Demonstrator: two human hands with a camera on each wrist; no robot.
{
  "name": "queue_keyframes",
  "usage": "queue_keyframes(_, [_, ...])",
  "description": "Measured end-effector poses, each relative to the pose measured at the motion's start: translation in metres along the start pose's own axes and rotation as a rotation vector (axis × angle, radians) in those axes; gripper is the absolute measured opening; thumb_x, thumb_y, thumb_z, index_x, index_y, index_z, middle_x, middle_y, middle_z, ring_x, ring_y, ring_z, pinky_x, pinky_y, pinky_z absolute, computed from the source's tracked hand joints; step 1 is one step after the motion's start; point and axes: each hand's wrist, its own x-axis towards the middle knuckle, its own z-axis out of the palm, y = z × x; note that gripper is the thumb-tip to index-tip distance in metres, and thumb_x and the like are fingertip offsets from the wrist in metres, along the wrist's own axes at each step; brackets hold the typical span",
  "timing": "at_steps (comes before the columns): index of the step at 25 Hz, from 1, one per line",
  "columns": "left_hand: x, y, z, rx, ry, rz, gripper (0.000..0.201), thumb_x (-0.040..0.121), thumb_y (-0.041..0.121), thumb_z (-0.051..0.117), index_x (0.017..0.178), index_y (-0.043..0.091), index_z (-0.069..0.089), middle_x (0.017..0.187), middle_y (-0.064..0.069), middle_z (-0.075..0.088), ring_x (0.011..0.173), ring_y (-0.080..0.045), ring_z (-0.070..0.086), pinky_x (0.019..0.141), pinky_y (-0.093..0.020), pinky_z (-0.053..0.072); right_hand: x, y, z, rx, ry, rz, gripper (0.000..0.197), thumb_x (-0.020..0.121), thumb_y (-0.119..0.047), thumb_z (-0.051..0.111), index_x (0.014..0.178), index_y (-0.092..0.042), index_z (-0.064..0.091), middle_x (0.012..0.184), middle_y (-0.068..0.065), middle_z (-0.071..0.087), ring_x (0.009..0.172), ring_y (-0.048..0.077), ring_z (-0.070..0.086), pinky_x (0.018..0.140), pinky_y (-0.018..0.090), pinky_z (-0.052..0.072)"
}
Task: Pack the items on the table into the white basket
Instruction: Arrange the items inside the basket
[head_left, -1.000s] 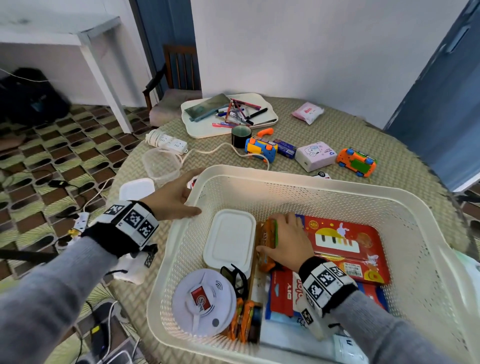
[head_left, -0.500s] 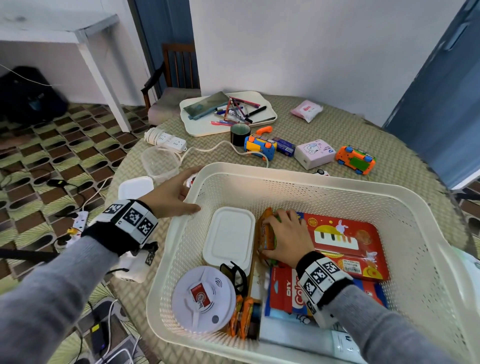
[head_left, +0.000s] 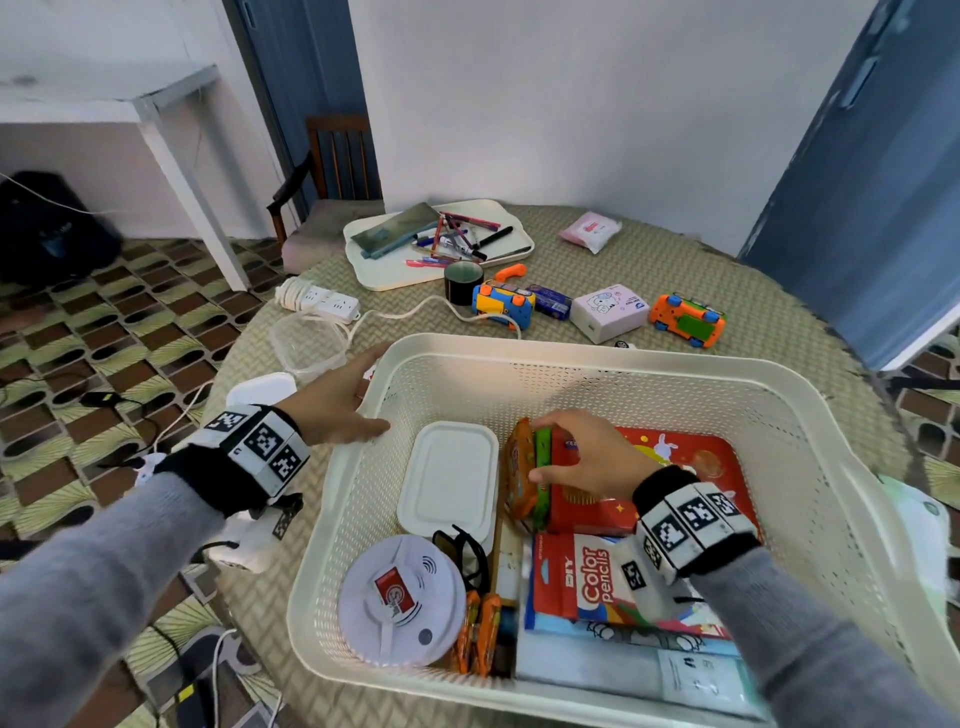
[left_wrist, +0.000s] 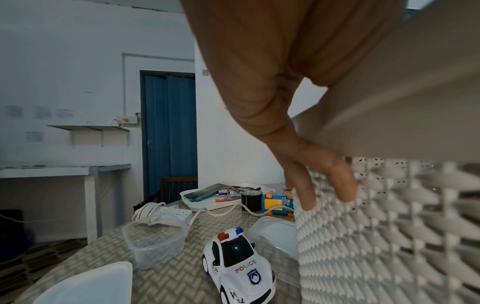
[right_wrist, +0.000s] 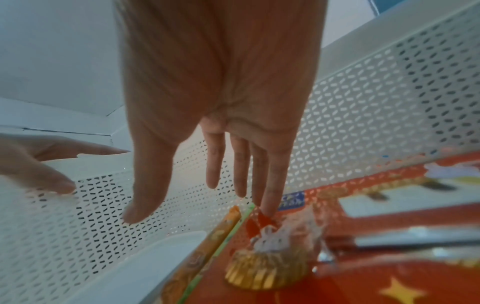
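- The right hand (head_left: 587, 452) is down inside the white basket (head_left: 810, 415), fingers nearly straight; the right wrist view shows its fingertips (right_wrist: 267, 207) touching the top edge of the orange-and-green packet (head_left: 524, 467), the thumb held off it. It grips nothing.
- That packet stands on edge, wedged between the white lidded box (head_left: 449, 475) on its left and the red piano box (head_left: 675, 462) on its right.
- The left hand (head_left: 337, 405) steadies the basket at its far-left corner: thumb over the rim, fingers (left_wrist: 335, 181) curled against the outer mesh wall.
- Already packed, as it looks: the lidded box, the round white smoke alarm (head_left: 400, 597) at the near left, black glasses (head_left: 462, 551) beside it, orange packets (head_left: 480, 629) on edge, and the colour pencils box (head_left: 592, 577) near the wrist.
- Plenty left outside. Just left of the basket sit a police car (left_wrist: 239, 265), a clear tub (left_wrist: 153, 242) and a clear lid (left_wrist: 275, 232).
- Farther off: a power strip (head_left: 324, 301), a tray of pens (head_left: 436, 244), a black tape roll (head_left: 462, 280), a blue-and-yellow toy (head_left: 501, 306), a small blue box (head_left: 550, 301), a white tissue box (head_left: 608, 312), an orange toy car (head_left: 685, 319) and a pink pack (head_left: 589, 231) at the far edge.
- Judgement: roughly halfway; the basket's right half has room.
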Motion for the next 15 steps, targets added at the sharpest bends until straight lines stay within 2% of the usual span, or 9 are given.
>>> queue_keyframes(2, [0.0,0.003,-0.006,0.068,-0.038,-0.007,0.095,0.08,0.01,0.074,0.15,0.029,0.012,0.116,-0.003,0.063,0.103,-0.023,0.063,0.083,-0.027,0.051,-0.003,-0.002,-0.008,0.049,0.034,0.013,0.058,0.08,-0.037,0.073,0.132,-0.024,0.049,0.133,-0.002,0.049,0.124,0.014,0.044,0.103,0.027,0.036])
queue_keyframes(4, [-0.001,0.008,-0.014,0.179,-0.055,-0.011,0.095,0.077,0.021,0.077,0.15,0.026,0.017,0.137,-0.005,0.051,0.122,-0.023,0.051,0.101,-0.033,0.041,-0.01,-0.006,-0.019,0.119,0.086,0.01,0.053,0.081,-0.033,0.073,0.128,-0.023,0.052,0.128,-0.001,0.053,0.114,0.013,0.05,0.095,0.024,0.041])
queue_keyframes(6, [-0.004,0.02,-0.025,0.287,-0.031,-0.001,0.089,0.078,0.031,0.076,0.149,0.023,0.023,0.149,-0.004,0.038,0.133,-0.022,0.04,0.109,-0.035,0.032,-0.018,-0.009,-0.033,0.172,0.152,-0.01,0.047,0.082,-0.03,0.073,0.125,-0.023,0.055,0.122,-0.001,0.056,0.106,0.013,0.053,0.086,0.021,0.043])
queue_keyframes(8, [-0.007,0.044,-0.033,0.356,0.023,0.057,0.079,0.081,0.034,0.071,0.147,0.021,0.03,0.15,-0.002,0.036,0.135,-0.019,0.036,0.109,-0.031,0.03,-0.031,-0.01,-0.053,0.201,0.252,-0.012,0.043,0.083,-0.029,0.072,0.122,-0.023,0.056,0.115,-0.002,0.058,0.102,0.013,0.056,0.081,0.02,0.046])
queue_keyframes(11, [-0.008,0.095,-0.032,0.31,0.084,0.201,0.062,0.085,0.029,0.069,0.14,0.021,0.042,0.143,-0.001,0.045,0.128,-0.015,0.043,0.1,-0.026,0.035,-0.059,-0.012,-0.088,0.267,0.414,-0.009,0.033,0.084,-0.029,0.07,0.115,-0.022,0.06,0.109,-0.003,0.061,0.097,0.012,0.06,0.084,0.027,0.052])
queue_keyframes(13, [-0.008,0.136,-0.016,0.276,0.092,0.313,0.054,0.086,0.026,0.068,0.136,0.024,0.047,0.136,0.004,0.051,0.119,-0.01,0.047,0.097,-0.026,0.04,-0.083,-0.012,-0.112,0.282,0.509,-0.011,0.029,0.086,-0.027,0.068,0.114,-0.019,0.062,0.104,-0.005,0.063,0.093,0.009,0.061,0.081,0.02,0.052])
queue_keyframes(15, [-0.006,0.174,0.003,0.262,0.092,0.413,0.05,0.087,0.026,0.067,0.134,0.025,0.05,0.133,0.006,0.053,0.119,-0.008,0.048,0.1,-0.028,0.041,-0.108,-0.01,-0.133,0.277,0.564,-0.019,0.025,0.087,-0.028,0.067,0.111,-0.022,0.063,0.098,-0.011,0.063,0.089,0.004,0.06,0.073,0.013,0.048])
